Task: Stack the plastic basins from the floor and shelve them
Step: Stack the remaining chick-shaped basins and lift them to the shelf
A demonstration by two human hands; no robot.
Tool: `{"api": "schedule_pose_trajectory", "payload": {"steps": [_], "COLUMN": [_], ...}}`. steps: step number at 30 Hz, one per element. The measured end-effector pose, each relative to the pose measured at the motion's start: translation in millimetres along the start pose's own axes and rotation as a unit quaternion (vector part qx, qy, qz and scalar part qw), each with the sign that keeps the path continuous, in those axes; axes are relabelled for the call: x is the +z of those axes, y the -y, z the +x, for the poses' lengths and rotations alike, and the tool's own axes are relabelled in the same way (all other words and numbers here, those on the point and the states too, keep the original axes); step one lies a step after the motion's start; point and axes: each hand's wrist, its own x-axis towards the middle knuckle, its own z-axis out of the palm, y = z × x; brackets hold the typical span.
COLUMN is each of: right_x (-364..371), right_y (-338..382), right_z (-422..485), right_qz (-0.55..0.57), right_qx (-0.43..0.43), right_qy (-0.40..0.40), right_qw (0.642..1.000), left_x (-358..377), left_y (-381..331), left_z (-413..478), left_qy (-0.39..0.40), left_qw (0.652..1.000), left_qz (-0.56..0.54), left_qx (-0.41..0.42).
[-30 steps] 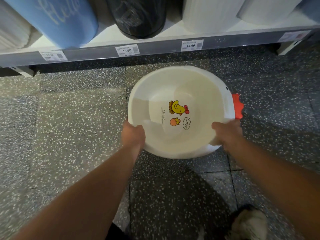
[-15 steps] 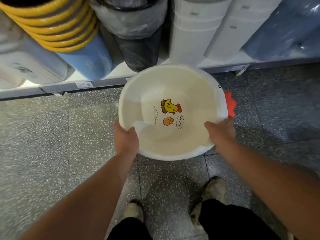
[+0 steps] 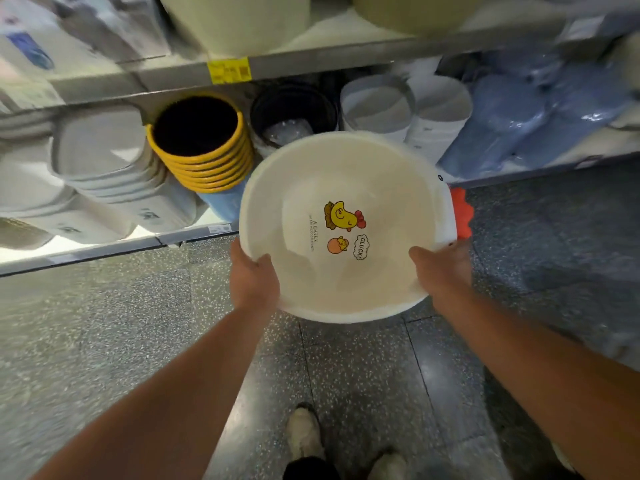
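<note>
Cream-white plastic, round and glossy, is filling the middle of the view: a basin (image 3: 341,226) printed inside with a yellow cartoon chick, and carrying a red comb-shaped tab (image 3: 462,212) on its rim at three o'clock. The person is holding it in the air above the speckled grey terrazzo floor (image 3: 104,327), level and mouth-up. The left hand (image 3: 254,277) is clamping the rim at about eight o'clock, thumb hooked inside the bowl; the right hand (image 3: 441,270) is doing the same at about four o'clock. Both sets of fingers are closed on the rim, though the fingers beneath it are out of sight. A two-sided grip like this is probably keeping the wide, light basin from tipping while it is carried toward the shelving.

At twelve o'clock from the basin, the low grey shelf (image 3: 104,251) is holding tilted goods: a nested stack of yellow-rimmed dark tubs (image 3: 201,143), a black round bin (image 3: 294,116), two white cylindrical bins (image 3: 405,109), pale square lidded containers (image 3: 100,150) at ten o'clock and blue wrapped items (image 3: 519,126) at two o'clock. Their tilt is likely presenting the openings to shoppers.

Whether one basin or a nested stack is in hand cannot be told; only the top bowl is showing. The upper shelf is cut off and smeared by motion blur, and its yellow price tag (image 3: 228,69) is unreadable. The basin's intended slot is not evident.
</note>
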Motion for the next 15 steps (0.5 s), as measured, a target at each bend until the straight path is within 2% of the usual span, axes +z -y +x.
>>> {"api": "schedule_pose_trajectory", "payload": {"steps": [10, 15], "right_x": [-60.2, -98.3], "right_y": [64.8, 102.5], "right_z": [-53.0, -74.5], "right_qz": [0.031, 0.058], "right_qx": [-0.041, -0.100], "right_qy": [0.006, 0.000], "right_qw": [0.999, 0.993], "left_x": [-71.9, -102.0], "left_y": [-72.9, -112.5], "left_z": [-42.0, -72.9], "left_qy": [-0.033, -0.075], "left_qw": [0.998, 0.992], "left_qz": [-0.030, -0.072], "left_qx": [0.040, 0.071]}}
